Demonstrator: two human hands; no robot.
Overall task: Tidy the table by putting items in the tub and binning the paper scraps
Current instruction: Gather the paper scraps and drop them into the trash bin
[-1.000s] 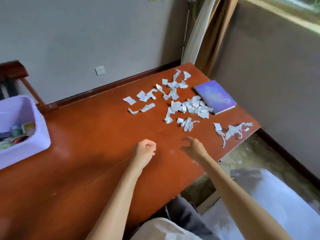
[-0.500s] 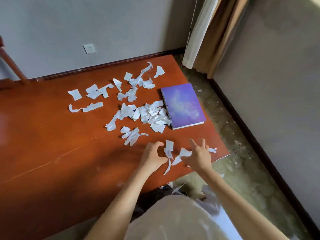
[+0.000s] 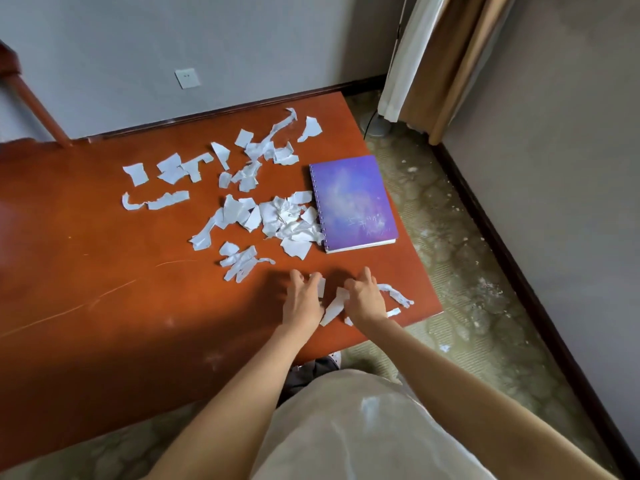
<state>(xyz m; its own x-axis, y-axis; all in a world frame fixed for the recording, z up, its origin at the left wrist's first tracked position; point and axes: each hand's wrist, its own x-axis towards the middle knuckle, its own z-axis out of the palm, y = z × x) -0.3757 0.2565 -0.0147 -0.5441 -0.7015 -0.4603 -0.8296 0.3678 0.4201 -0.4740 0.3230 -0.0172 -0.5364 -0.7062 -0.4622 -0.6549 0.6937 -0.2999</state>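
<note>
Torn white paper scraps [image 3: 277, 216] lie scattered over the far right part of the red-brown table [image 3: 104, 306]. A purple spiral notebook [image 3: 353, 202] lies flat to their right. A smaller bunch of scraps [image 3: 334, 306] sits near the table's right front corner, and both hands rest on it. My left hand [image 3: 303, 299] presses down with fingers curled and spread on its left side. My right hand [image 3: 365, 299] does the same on its right side, with a long strip [image 3: 396, 296] sticking out beyond it. The tub is out of view.
A white translucent plastic bag [image 3: 346, 427] sits open below the table's front edge, between my arms. A chair's wooden frame [image 3: 31, 98] stands at the far left. Curtains [image 3: 433, 64] hang in the back right corner above patterned floor [image 3: 467, 271].
The view swung right, so the lilac tub left the frame. Both hands moved from bare table onto the scraps at the right front corner and are drawing them together.
</note>
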